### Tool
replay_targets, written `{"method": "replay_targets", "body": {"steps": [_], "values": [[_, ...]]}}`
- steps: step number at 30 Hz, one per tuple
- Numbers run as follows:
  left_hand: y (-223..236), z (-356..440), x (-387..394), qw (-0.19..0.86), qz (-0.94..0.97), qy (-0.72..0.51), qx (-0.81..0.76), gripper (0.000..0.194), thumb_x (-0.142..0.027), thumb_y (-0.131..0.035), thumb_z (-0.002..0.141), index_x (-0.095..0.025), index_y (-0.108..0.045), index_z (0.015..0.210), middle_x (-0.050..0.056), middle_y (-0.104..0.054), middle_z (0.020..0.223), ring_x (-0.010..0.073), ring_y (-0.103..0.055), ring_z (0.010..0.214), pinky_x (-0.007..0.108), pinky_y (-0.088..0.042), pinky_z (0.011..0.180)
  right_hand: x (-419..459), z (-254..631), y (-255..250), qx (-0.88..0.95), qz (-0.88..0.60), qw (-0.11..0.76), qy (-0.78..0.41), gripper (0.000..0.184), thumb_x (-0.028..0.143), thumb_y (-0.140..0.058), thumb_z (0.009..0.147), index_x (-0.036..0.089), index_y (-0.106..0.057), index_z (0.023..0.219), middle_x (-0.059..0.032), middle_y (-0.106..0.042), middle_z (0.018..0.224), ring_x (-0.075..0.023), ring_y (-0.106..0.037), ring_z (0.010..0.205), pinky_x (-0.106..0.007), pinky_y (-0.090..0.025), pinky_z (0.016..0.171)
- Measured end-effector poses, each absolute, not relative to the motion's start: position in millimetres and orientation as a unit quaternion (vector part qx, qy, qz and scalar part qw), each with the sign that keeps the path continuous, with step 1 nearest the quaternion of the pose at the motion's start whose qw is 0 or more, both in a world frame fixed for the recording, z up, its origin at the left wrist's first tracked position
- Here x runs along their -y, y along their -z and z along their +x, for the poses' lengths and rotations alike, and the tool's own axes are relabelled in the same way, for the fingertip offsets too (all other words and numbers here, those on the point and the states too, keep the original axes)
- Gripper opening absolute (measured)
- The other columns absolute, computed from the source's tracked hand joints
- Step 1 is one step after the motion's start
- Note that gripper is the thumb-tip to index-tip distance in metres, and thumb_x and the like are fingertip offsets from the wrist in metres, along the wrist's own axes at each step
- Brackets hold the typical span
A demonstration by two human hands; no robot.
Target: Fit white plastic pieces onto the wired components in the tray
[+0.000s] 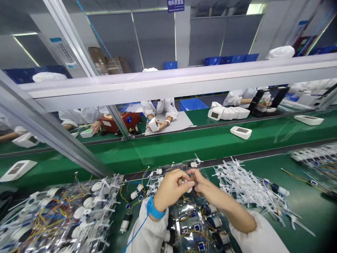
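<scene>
My left hand (172, 185), with a blue wrist strap (156, 209), is closed in a pinch over the near work surface. Opposite it, the fingers of my right hand (201, 182) are also pinched, and the two hands meet. Between them is a small white part (190, 190), mostly covered by fingers. Below the hands lies a clear plastic tray (184, 211) with black-and-white cylindrical parts, thin coloured wires and small blue boards. To the right of my hands is a heap of white cable ties (244, 184).
Another tray of wired parts (79, 211) lies at the left. A green conveyor (168, 151) carries white devices with screens (240, 132). A metal frame post (65, 140) rises at the left. Co-workers in white sit across the line, one holding a white device (153, 124).
</scene>
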State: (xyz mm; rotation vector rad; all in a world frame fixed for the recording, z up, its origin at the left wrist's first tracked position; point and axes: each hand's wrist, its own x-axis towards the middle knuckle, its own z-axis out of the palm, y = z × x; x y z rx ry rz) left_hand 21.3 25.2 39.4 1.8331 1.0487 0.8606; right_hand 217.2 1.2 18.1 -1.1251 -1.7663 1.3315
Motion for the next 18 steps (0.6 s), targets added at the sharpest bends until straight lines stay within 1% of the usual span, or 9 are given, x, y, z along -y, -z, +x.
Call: {"method": "replay_targets", "body": {"steps": [2,4,5,7,8,10,13,15,18], "values": [[-35.9,17.6,-29.5,0.424,0.713,-0.343,-0.441,0.014,-0.03,-0.073,0.082,-0.017,-0.07,0.082,-0.003,-0.055,0.065,0.0113,-0.048,0.055,0.023,-0.036,0.055,-12.1,222.0,-11.2,0.669,-0.424,0.328,-0.515,0.025,0.02,-0.04,0.093,0.022,-0.056,0.112,0.0001,-0.061,0.086,-0.0191,-0.06,0.076,-0.031,-0.05,0.069],[-33.3,13.8,-33.4,0.442,0.698,-0.34,-0.45,0.016,-0.031,-0.074,0.08,-0.016,-0.069,0.084,-0.002,-0.059,0.067,0.0112,-0.051,0.056,0.022,-0.038,0.055,-20.3,226.9,-5.9,0.664,-0.425,0.342,-0.51,0.022,0.028,-0.045,0.098,0.022,-0.062,0.112,-0.0018,-0.065,0.089,-0.0211,-0.063,0.083,-0.035,-0.053,0.077],[-32.5,12.0,-35.2,0.46,0.69,-0.331,-0.449,0.018,-0.032,-0.074,0.08,-0.016,-0.069,0.085,-0.001,-0.061,0.068,0.0114,-0.053,0.057,0.022,-0.039,0.054,-23.1,229.3,-3.8,0.66,-0.43,0.353,-0.504,0.024,0.03,-0.048,0.098,0.023,-0.062,0.117,-0.0037,-0.067,0.095,-0.0225,-0.065,0.091,-0.039,-0.053,0.085],[-31.7,9.9,-38.1,0.491,0.683,-0.306,-0.446,0.02,-0.034,-0.074,0.08,-0.016,-0.069,0.088,0.0,-0.064,0.069,0.012,-0.056,0.058,0.021,-0.041,0.054,-25.7,232.5,-0.8,0.637,-0.44,0.39,-0.498,0.035,0.032,-0.052,0.099,0.024,-0.056,0.132,-0.0087,-0.069,0.114,-0.0248,-0.066,0.107,-0.045,-0.051,0.099],[-31.8,9.8,-39.1,0.494,0.686,-0.296,-0.444,0.02,-0.034,-0.074,0.08,-0.016,-0.069,0.088,0.0,-0.064,0.071,0.0121,-0.057,0.059,0.021,-0.041,0.054,-25.5,232.8,0.0,0.622,-0.441,0.411,-0.5,0.039,0.031,-0.053,0.099,0.024,-0.052,0.138,-0.0108,-0.067,0.124,-0.0252,-0.066,0.115,-0.046,-0.05,0.103],[-32.4,11.9,-40.2,0.483,0.698,-0.289,-0.442,0.018,-0.033,-0.071,0.082,-0.016,-0.07,0.087,0.001,-0.065,0.072,0.0119,-0.057,0.059,0.021,-0.042,0.055,-22.2,229.7,0.1,0.602,-0.431,0.441,-0.507,0.046,0.026,-0.055,0.096,0.025,-0.049,0.142,-0.012,-0.06,0.14,-0.0254,-0.062,0.125,-0.046,-0.05,0.107],[-32.5,19.7,-39.6,0.461,0.712,-0.297,-0.438,0.016,-0.032,-0.068,0.086,-0.016,-0.07,0.088,0.001,-0.066,0.074,0.0117,-0.056,0.059,0.021,-0.042,0.055,-13.7,217.8,-2.4,0.639,-0.423,0.442,-0.465,0.053,0.015,-0.054,0.091,0.027,-0.052,0.143,-0.0091,-0.059,0.143,-0.0249,-0.06,0.129,-0.046,-0.054,0.106],[-31.1,25.6,-38.4,0.447,0.719,-0.299,-0.441,0.015,-0.031,-0.066,0.087,-0.017,-0.07,0.087,0.001,-0.066,0.074,0.0121,-0.055,0.059,0.022,-0.042,0.055,-8.1,209.0,-3.6,0.685,-0.437,0.435,-0.388,0.057,0.011,-0.05,0.091,0.028,-0.052,0.145,-0.0087,-0.06,0.143,-0.0255,-0.059,0.13,-0.049,-0.051,0.11],[-28.5,31.2,-36.6,0.421,0.732,-0.3,-0.444,0.011,-0.028,-0.066,0.088,-0.017,-0.07,0.086,0.001,-0.066,0.075,0.0134,-0.056,0.063,0.023,-0.042,0.058,-1.3,199.6,-2.5,0.729,-0.445,0.429,-0.294,0.059,0.008,-0.043,0.093,0.027,-0.052,0.148,-0.0096,-0.052,0.151,-0.0268,-0.05,0.139,-0.053,-0.044,0.116]]}}
